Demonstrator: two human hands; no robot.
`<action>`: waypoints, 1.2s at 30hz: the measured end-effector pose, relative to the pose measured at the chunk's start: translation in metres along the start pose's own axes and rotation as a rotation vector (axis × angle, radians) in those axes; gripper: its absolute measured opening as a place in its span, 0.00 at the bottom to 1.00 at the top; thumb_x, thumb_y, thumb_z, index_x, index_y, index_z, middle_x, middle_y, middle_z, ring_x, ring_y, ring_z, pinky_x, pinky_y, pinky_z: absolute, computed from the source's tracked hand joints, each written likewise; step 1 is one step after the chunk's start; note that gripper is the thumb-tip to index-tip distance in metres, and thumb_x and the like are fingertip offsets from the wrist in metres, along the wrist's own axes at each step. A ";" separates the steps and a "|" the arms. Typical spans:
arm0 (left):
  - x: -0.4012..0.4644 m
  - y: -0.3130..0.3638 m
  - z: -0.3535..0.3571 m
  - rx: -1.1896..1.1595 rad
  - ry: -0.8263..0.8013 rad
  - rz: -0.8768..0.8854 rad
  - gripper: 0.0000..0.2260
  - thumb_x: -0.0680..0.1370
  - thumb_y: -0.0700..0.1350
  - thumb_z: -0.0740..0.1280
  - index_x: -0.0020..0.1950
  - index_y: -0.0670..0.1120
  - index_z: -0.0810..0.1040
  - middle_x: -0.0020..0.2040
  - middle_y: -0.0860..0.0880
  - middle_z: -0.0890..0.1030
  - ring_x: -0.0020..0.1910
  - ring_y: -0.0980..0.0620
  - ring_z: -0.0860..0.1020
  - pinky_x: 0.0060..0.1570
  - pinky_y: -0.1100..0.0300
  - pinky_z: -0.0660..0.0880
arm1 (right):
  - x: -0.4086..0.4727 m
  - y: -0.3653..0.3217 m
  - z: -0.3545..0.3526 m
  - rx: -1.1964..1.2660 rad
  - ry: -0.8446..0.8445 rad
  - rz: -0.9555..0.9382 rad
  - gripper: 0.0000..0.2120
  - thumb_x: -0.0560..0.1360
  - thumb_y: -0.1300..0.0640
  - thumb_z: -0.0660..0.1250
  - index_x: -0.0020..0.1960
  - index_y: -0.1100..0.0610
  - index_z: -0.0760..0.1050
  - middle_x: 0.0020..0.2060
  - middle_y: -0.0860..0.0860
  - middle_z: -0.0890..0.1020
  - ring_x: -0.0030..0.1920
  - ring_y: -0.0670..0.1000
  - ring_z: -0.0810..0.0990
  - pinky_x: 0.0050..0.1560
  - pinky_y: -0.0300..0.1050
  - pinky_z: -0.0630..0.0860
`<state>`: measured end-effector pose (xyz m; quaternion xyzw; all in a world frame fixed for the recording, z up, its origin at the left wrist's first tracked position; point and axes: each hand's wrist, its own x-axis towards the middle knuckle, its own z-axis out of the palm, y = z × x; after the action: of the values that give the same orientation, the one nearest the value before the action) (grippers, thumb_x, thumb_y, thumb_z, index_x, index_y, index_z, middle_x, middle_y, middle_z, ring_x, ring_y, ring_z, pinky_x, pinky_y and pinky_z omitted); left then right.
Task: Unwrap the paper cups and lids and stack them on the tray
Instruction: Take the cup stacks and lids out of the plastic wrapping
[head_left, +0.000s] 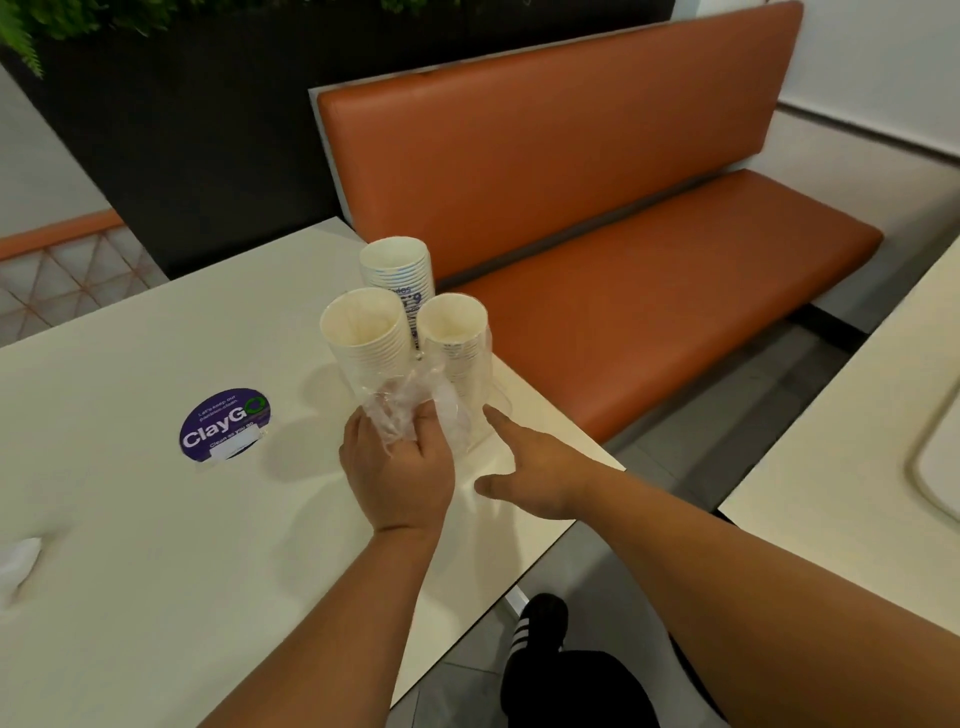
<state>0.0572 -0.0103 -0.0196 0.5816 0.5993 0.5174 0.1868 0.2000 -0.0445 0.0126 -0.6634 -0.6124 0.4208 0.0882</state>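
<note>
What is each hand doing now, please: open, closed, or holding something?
Left hand: closed, its fingers grip the crumpled plastic wrap by the cup stacks.
Right hand: open, fingers straight, holding nothing.

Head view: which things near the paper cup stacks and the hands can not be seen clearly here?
- Head view: print on the rear cup stack is partly hidden by the two front stacks.
- Base of the right cup stack is blurred behind clear plastic wrap.
- Left hand fingertips are buried in the wrap.
- Sticker small print is too small.
- No tray or lids are visible.

orange bench (597, 208), cream table (130, 364), grey floor (727, 415)
</note>
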 end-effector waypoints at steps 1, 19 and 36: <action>-0.002 0.006 -0.003 -0.001 0.020 0.034 0.24 0.80 0.58 0.59 0.63 0.39 0.76 0.59 0.39 0.81 0.58 0.38 0.79 0.60 0.46 0.74 | -0.007 -0.001 -0.004 0.018 0.040 -0.040 0.42 0.77 0.48 0.69 0.80 0.47 0.45 0.79 0.47 0.58 0.75 0.52 0.64 0.70 0.44 0.61; -0.170 0.195 0.114 -0.218 -1.147 0.234 0.44 0.70 0.59 0.74 0.78 0.48 0.55 0.72 0.50 0.65 0.70 0.51 0.67 0.65 0.61 0.66 | -0.185 0.193 -0.052 0.305 0.938 0.257 0.29 0.65 0.38 0.70 0.64 0.44 0.70 0.55 0.39 0.78 0.51 0.42 0.79 0.52 0.45 0.80; -0.234 0.217 0.183 0.004 -1.111 0.546 0.38 0.74 0.56 0.72 0.77 0.49 0.57 0.77 0.47 0.58 0.70 0.46 0.69 0.61 0.62 0.68 | -0.236 0.277 -0.007 -0.163 0.872 0.649 0.42 0.71 0.24 0.50 0.78 0.48 0.57 0.79 0.49 0.55 0.80 0.53 0.46 0.78 0.55 0.43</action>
<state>0.3770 -0.1903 0.0011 0.8968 0.2429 0.1655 0.3306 0.4341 -0.3157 -0.0517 -0.9358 -0.3136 0.0636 0.1477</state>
